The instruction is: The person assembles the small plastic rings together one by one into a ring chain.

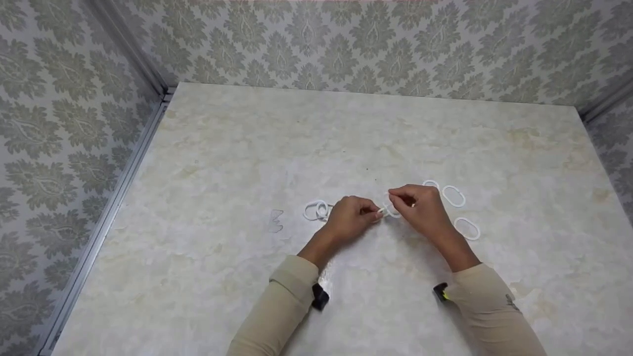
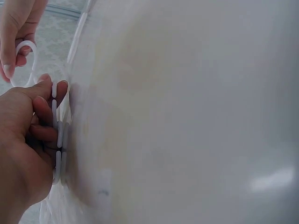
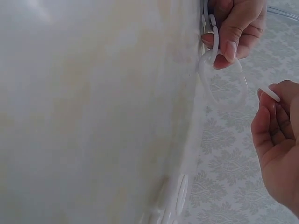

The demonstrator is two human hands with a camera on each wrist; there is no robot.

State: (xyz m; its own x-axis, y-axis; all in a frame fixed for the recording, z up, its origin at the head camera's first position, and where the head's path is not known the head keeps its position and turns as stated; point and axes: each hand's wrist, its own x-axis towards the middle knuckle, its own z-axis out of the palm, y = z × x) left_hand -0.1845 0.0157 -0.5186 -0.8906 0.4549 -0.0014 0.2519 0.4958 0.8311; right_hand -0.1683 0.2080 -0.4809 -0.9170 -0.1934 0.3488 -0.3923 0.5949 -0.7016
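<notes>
My left hand (image 1: 350,217) pinches a white oval plastic ring (image 3: 244,88) at the end of a chain of linked white rings (image 2: 59,135). The chain runs under the left palm, and its far end shows on the table left of that hand. Just to the right, my right hand (image 1: 420,207) pinches another white ring (image 3: 270,93) between thumb and forefinger. In the right wrist view this ring shows edge-on, close beside the ring hanging from the left fingers. The fingers hide part of both rings.
Loose white rings lie right of the right hand, among them an upper ring (image 1: 464,199) and a lower ring (image 1: 478,232). A small see-through scrap (image 1: 276,221) is left of the chain. Patterned wall panels (image 1: 306,39) border the marbled table (image 1: 247,148).
</notes>
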